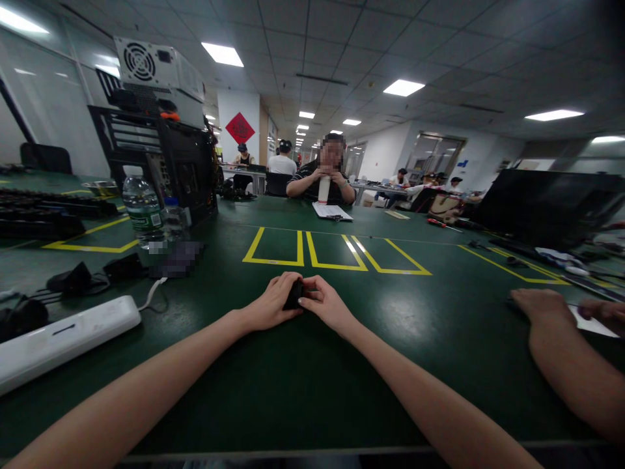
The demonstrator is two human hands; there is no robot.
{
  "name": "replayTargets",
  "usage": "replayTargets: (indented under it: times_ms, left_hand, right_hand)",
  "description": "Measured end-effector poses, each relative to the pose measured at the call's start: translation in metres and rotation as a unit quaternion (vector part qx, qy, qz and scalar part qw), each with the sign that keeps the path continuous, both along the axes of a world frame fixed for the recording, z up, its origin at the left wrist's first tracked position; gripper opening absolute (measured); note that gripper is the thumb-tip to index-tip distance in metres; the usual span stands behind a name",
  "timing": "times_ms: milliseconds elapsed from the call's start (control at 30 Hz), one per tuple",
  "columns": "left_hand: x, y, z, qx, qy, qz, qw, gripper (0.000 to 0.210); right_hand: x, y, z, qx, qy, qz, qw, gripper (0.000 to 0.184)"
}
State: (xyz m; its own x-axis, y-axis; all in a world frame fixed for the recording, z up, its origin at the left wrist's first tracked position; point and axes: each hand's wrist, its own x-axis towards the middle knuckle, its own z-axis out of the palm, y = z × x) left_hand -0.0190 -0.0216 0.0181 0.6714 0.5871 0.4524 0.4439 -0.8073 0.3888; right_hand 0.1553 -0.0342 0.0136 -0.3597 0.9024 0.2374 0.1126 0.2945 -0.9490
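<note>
Black part [293, 295] mid-scene over the green worktop [312, 391], left hand [274, 301] with grip curled round its left side, right hand [326, 303] with grip pinching its right edge, yellow tape [273, 263] beyond, white power strip [73, 340] near left.

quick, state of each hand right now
Left hand: closed around a small black object.
Right hand: curled at the object's side; firm hold can't be told.

Bare slim forearms [161, 368]; bare wrists [238, 320]; bare slender fingers [291, 315].
</note>
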Motion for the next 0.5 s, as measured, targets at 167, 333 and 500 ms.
replayTargets:
  times_ms: [167,333,500]
  left_hand:
    - [-0.0005,0.0044,-0.002,-0.006,-0.001,-0.003,1.0,0.059]
    - [-0.0004,0.0055,-0.0038,0.004,0.003,0.005,1.0,0.058]
    - [0.0005,0.0078,-0.0078,0.017,-0.005,0.013,1.0,0.059]
  right_hand:
    - [0.0006,0.0057,-0.0034,-0.003,0.002,0.012,1.0,0.029]
    - [0.0006,0.0063,-0.005,0.01,0.002,0.016,1.0,0.028]
    - [-0.0008,0.0047,-0.0066,0.019,0.008,0.012,1.0,0.031]
